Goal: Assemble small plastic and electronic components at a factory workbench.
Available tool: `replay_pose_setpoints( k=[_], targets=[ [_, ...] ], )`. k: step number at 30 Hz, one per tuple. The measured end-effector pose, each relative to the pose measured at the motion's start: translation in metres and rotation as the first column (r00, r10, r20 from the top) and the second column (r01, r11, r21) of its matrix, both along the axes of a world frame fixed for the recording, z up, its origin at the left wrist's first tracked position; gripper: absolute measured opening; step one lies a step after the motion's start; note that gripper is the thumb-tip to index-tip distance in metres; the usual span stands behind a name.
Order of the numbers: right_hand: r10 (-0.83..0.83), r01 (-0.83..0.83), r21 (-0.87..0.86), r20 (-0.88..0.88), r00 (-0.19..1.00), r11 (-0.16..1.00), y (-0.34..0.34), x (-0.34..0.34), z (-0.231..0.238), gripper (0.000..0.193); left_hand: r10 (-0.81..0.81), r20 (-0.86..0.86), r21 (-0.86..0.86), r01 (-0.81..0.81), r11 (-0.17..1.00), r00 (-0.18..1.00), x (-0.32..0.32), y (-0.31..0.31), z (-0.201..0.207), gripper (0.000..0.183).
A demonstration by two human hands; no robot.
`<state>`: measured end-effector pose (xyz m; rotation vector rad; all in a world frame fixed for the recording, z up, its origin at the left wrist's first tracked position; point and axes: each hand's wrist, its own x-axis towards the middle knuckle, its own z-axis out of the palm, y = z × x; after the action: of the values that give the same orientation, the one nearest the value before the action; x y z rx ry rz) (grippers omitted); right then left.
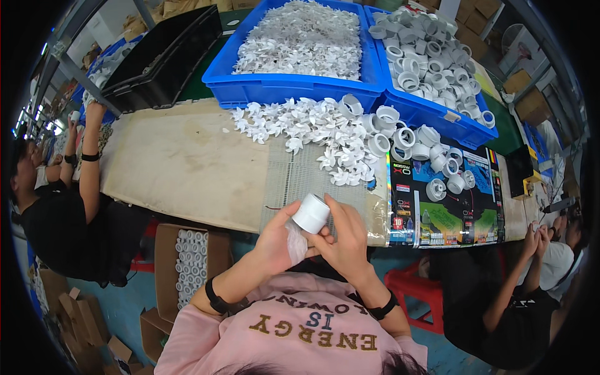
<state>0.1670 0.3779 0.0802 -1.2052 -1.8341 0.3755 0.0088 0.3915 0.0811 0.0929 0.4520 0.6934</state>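
Observation:
Just off the front edge of the table I hold a white plastic cylinder (311,214) with a stepped rim, tilted, between both hands. My left hand (275,240) is closed on its left side, and a whitish, thin wrapping shows by its palm. My right hand (347,240) is closed on its right side, thumb near the top and fingers curled below. What lies inside the cylinder is hidden. Beyond my hands, small white bladed plastic wheels (342,153) are heaped on the table. Right of them lie several loose white ring-shaped fittings (403,137).
At the back stand a blue crate (294,84) full of bladed wheels, another blue crate (437,122) of white fittings, and a black bin (140,90). A carton (164,265) of white parts sits below the table, left; a red stool (412,290), right. Other people work on both sides.

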Motion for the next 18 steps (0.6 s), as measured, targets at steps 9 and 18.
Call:
replay_pose_setpoints(
  k=[9,18],
  targets=[
    [-0.542,0.541,-0.099,0.014,0.84,0.835,0.005,0.143,-0.016,0.043,0.845,-0.173,0.61,0.618,0.496,-0.506,-0.204,0.06,-0.029,0.05],
    [-0.718,0.762,0.055,0.385,0.58,0.645,0.033,0.225,-0.055,0.063,0.571,-0.045,0.287,0.537,0.794,-0.82,-0.271,0.083,-0.021,0.065]
  ],
)
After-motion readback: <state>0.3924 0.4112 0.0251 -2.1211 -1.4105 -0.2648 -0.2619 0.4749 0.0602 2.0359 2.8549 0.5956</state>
